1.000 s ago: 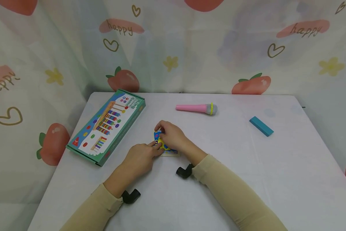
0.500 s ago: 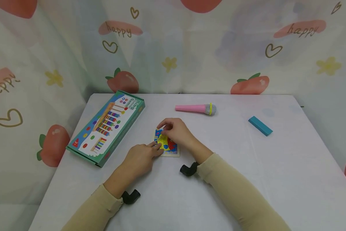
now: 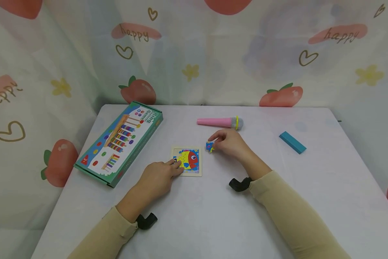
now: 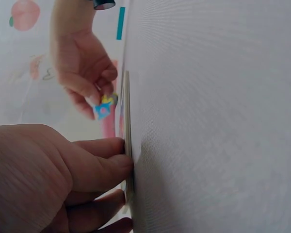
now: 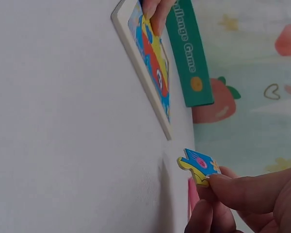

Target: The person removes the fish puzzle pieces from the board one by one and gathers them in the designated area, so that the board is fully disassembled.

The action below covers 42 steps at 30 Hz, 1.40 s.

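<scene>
A small square jigsaw puzzle [image 3: 190,174] with a yellow and red fish lies on the table in a pale wooden frame. Bare pale board shows at its upper left corner. My left hand [image 3: 156,176] presses its fingertips on the puzzle's left side, covering part of the picture; in the left wrist view the thumb [image 4: 114,167] lies at the frame's edge. Right of the frame, my right hand [image 3: 229,144] pinches a blue and yellow puzzle piece [image 5: 200,165] between thumb and fingers, held above the table, picture side showing in the right wrist view.
A green game box [image 3: 119,144] lies slanted at the left. Behind the hands is a pink toy microphone [image 3: 215,122] with a grey head. A teal block [image 3: 292,142] lies at the right. A patterned curtain [image 3: 226,64] hangs behind the white table [image 3: 310,201].
My right hand has lifted the blue and yellow piece out of the puzzle's upper left corner and carried it right, past the frame. The left hand stays on the puzzle.
</scene>
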Motion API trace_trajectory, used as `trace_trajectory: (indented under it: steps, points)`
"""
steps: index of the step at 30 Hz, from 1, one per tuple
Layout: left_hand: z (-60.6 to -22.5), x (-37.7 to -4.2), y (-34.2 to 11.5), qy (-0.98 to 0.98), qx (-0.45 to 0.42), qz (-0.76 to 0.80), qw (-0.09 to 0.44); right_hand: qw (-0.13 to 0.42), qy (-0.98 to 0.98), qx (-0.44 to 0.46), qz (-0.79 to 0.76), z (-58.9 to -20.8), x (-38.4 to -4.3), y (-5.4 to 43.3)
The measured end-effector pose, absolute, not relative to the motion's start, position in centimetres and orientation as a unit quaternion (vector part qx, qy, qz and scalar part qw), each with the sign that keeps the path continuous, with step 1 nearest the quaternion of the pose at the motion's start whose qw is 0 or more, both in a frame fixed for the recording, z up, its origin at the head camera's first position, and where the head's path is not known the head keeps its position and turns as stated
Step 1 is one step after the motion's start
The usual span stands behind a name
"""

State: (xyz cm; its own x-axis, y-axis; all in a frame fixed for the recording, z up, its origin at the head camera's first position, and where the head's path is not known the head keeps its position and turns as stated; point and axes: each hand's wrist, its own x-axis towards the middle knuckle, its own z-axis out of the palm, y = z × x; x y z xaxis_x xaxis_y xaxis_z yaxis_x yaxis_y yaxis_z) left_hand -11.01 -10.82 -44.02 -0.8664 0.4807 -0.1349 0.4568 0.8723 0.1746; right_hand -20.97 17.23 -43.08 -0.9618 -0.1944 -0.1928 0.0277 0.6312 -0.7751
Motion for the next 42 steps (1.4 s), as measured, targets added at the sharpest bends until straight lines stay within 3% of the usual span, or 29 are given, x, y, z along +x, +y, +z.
trace_trajectory:
  steps: [25, 42]
  points:
    - [-44.2, -11.0, -10.8, 0.964, 0.243, 0.065, 0.081, 0.103, 0.93, -0.029, -0.35, -44.4, -20.9, 18.4]
    - [-44.0, -10.9, -10.8, 0.964, 0.24, 0.07, 0.086, 0.05, 0.942, -0.047, -0.33, -44.4, -20.4, 18.0]
